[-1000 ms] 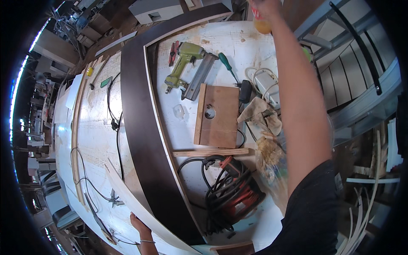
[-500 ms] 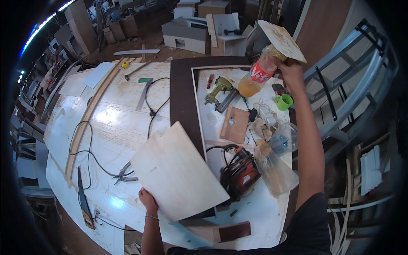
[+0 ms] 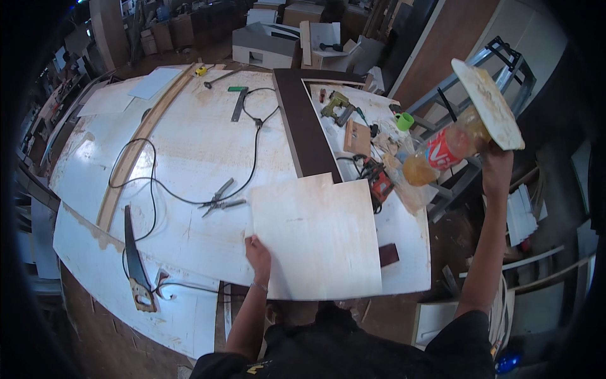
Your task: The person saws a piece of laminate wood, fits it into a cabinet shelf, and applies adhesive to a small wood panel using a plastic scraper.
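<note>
My left hand (image 3: 257, 256) is closed on the left edge of a pale plywood sheet (image 3: 315, 234) with a stepped far edge. The sheet covers the near end of a dark brown frame (image 3: 293, 126) on the white worktable. Out to the right, my right hand (image 3: 497, 167) is raised and closed round the neck end of a clear plastic bottle (image 3: 420, 169). The bottle has a red label and amber contents and is tilted, its base toward the table. A small stained flat board (image 3: 486, 101) stands against that hand, apparently in the same grip; the fingers are mostly hidden.
Pliers (image 3: 221, 199) and a black cable lie left of the sheet, with a handsaw (image 3: 134, 265) farther left. Inside the frame are a green nail gun (image 3: 339, 107), a red corded power tool (image 3: 379, 180) and a green cup (image 3: 404, 120). An aluminium ladder (image 3: 505, 76) stands at right.
The bottle and stained board have swung right, away from above the frame. The plywood sheet has turned and slid right and nearer me, with my left hand still at its edge. The view has shifted.
</note>
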The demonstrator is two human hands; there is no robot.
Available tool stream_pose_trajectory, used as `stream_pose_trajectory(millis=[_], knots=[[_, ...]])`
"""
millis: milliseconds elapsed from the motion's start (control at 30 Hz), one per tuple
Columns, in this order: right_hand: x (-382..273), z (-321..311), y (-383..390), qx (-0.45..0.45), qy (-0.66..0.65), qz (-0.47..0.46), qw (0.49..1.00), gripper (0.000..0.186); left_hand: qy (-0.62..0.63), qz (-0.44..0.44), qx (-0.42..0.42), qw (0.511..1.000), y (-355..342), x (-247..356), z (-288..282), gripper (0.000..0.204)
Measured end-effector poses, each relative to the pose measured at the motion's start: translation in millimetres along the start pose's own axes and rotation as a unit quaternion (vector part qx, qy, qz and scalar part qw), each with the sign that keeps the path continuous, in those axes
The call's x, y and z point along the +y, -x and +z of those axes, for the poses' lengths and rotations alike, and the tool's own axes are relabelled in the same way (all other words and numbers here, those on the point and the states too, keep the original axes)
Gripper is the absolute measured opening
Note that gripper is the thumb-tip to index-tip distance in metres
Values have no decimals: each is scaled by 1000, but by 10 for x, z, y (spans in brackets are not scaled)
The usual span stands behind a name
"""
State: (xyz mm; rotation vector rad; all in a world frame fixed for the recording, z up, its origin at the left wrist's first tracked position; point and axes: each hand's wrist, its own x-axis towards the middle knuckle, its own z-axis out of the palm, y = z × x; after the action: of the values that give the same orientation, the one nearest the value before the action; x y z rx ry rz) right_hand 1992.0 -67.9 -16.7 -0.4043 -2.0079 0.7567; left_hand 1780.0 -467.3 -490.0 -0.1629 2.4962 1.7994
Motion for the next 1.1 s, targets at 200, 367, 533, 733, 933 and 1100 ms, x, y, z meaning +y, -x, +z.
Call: stream_pose_trajectory(millis=[200,367,533,733,933,1100], knots=[[-507,-107,969,-36,30,43,998,70,-43,43,-75,995,29,-174,-214,56],[-569,-185,1468,-5,-20,7,1000,62,57,261,-214,940,620,1352,-477,108],[-340,2,1858,-40,-188,-14,981,67,21,494,-361,791,1542,3354,-618,140],[-788,381,2038,-249,-241,106,932,86,150,293,-461,824,1936,3112,-556,107],[382,257,2239,-238,-81,165,954,94,177,246,-417,857,1982,2880,-589,95],[-57,-589,2062,-59,28,76,995,84,-43,366,-288,884,1955,2790,-633,99]])
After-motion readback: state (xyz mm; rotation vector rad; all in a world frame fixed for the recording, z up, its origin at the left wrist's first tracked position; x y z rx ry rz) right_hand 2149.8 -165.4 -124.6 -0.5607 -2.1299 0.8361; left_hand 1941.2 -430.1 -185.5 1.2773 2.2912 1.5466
